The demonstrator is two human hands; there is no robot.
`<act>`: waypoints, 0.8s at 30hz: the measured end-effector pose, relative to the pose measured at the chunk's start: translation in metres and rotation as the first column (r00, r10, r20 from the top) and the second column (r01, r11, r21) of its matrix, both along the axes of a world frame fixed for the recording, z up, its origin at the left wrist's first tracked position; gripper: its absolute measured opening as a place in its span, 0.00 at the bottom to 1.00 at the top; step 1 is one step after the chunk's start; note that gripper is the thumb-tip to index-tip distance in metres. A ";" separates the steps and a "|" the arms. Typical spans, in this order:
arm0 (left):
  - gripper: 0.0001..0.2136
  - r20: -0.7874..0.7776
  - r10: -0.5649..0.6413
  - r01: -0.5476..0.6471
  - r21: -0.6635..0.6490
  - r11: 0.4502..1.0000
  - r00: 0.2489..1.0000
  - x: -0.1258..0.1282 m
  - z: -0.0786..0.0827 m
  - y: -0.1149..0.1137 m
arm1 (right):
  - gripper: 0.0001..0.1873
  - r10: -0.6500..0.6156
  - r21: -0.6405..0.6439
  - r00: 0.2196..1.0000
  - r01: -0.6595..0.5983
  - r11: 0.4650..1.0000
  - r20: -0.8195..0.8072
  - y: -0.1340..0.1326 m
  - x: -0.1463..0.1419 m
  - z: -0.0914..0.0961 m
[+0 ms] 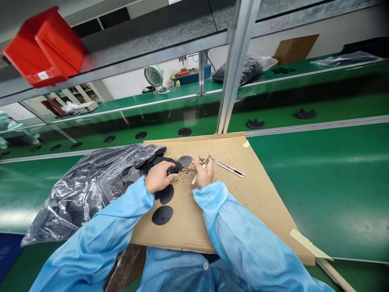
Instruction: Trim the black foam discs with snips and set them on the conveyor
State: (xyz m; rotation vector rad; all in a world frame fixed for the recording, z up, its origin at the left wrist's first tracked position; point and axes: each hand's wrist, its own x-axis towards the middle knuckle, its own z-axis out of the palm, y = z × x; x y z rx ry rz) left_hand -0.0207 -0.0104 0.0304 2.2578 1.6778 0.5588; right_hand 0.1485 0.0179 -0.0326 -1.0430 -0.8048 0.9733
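My left hand grips the edge of a black rubber disc over a tan cardboard sheet. My right hand holds a slim wooden stick close to that disc. Just beyond it, a long metal strip tool rests on the cardboard, and its end may touch my right hand. Black crumbs are scattered over the cardboard. Two loose black discs lie near my left forearm. A clear plastic bag spills many more discs beside my left hand.
The cardboard lies on a green workbench with a metal rail. Beyond stand an aluminium upright and a further green bench with several black parts. A red plastic bin sits high at left; a small fan stands far off.
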 end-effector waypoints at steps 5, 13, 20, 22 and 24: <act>0.21 -0.057 0.130 -0.126 0.061 0.990 0.990 0.033 -0.019 0.035 | 0.25 0.105 0.022 0.994 -0.105 0.994 0.013 0.003 0.003 -0.006; 0.24 -0.115 0.142 -0.134 0.077 0.988 0.983 0.048 -0.028 0.063 | 0.22 0.058 0.062 0.995 -0.063 0.996 0.077 0.007 0.001 -0.010; 0.09 0.306 0.164 -0.233 0.207 0.950 0.938 0.039 -0.026 0.033 | 0.21 0.069 0.078 0.997 -0.071 0.994 0.025 0.005 0.000 -0.010; 0.09 0.423 0.166 -0.291 0.251 0.923 0.891 0.038 -0.031 0.021 | 0.21 0.061 0.093 0.998 -0.064 0.994 0.025 0.002 -0.001 -0.008; 0.10 0.493 0.168 -0.343 0.290 0.893 0.854 0.037 -0.039 0.010 | 0.20 0.051 0.111 0.999 -0.052 0.992 0.014 -0.001 -0.001 -0.004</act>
